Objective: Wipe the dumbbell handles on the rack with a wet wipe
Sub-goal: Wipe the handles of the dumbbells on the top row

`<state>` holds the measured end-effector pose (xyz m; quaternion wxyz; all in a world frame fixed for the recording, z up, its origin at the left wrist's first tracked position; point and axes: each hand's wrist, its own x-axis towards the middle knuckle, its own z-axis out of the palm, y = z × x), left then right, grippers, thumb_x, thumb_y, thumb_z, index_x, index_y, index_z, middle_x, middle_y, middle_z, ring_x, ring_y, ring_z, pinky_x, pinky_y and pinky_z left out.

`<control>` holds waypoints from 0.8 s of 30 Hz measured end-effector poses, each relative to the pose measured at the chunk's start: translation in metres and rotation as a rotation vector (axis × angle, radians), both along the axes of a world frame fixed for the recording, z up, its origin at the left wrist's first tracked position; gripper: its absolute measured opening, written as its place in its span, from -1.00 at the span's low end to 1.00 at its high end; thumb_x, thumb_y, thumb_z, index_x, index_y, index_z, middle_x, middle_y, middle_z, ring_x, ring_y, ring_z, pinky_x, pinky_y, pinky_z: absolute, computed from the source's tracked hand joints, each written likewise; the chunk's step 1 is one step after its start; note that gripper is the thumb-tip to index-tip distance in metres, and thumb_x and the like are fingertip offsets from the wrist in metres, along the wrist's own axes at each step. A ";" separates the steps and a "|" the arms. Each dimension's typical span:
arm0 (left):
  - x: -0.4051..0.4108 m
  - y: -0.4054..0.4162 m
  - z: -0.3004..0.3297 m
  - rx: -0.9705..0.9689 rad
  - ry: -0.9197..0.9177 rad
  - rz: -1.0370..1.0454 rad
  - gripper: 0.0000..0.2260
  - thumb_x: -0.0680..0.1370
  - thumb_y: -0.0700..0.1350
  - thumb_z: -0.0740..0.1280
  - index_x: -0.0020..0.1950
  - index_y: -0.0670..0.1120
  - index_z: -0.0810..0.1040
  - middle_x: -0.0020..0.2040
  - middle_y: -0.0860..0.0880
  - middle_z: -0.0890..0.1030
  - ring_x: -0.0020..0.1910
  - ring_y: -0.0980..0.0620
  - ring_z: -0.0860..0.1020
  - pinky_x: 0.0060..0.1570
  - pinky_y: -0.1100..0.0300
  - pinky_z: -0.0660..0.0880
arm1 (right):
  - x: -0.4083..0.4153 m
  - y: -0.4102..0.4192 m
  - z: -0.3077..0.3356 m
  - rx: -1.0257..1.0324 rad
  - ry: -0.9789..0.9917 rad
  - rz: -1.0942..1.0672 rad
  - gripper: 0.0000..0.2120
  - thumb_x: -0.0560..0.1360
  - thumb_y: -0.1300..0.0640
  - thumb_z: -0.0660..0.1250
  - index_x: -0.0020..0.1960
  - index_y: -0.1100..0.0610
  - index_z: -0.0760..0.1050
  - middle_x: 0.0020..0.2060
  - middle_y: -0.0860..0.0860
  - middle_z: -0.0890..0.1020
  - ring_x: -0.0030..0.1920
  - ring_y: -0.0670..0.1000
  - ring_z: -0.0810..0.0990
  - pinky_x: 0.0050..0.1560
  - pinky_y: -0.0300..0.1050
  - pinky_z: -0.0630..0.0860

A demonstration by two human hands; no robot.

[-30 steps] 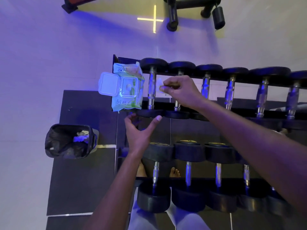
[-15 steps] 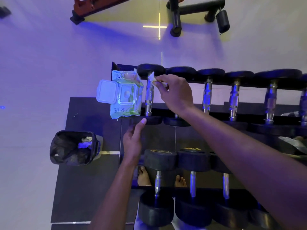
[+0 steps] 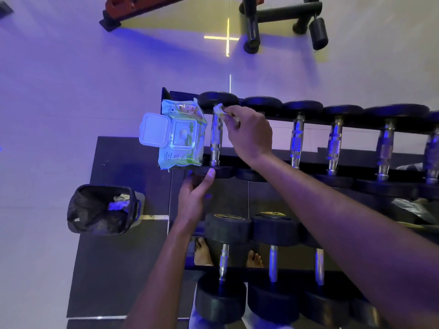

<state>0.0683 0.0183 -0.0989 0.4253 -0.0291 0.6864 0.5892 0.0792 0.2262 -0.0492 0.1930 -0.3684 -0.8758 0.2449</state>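
A gym is shown: dumbbells [image 3: 216, 136] are racked in two tiers [image 3: 308, 166], and bench frames [image 3: 280, 14] are seen on the far floor.

Wipes pack [image 3: 181, 136] (lid open) crowding leftmost handle [image 3: 216, 138]
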 end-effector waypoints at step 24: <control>0.005 -0.005 0.005 -0.062 0.065 0.064 -0.41 0.40 0.34 0.63 0.24 -0.01 0.65 0.11 -0.08 0.76 -0.01 0.03 0.71 0.15 -0.11 0.65 | 0.023 -0.016 -0.001 -0.289 -0.237 0.257 -0.92 0.48 -0.02 0.56 -0.03 -0.08 0.74 -0.12 -0.19 0.65 -0.09 -0.14 0.61 -0.04 -0.13 0.53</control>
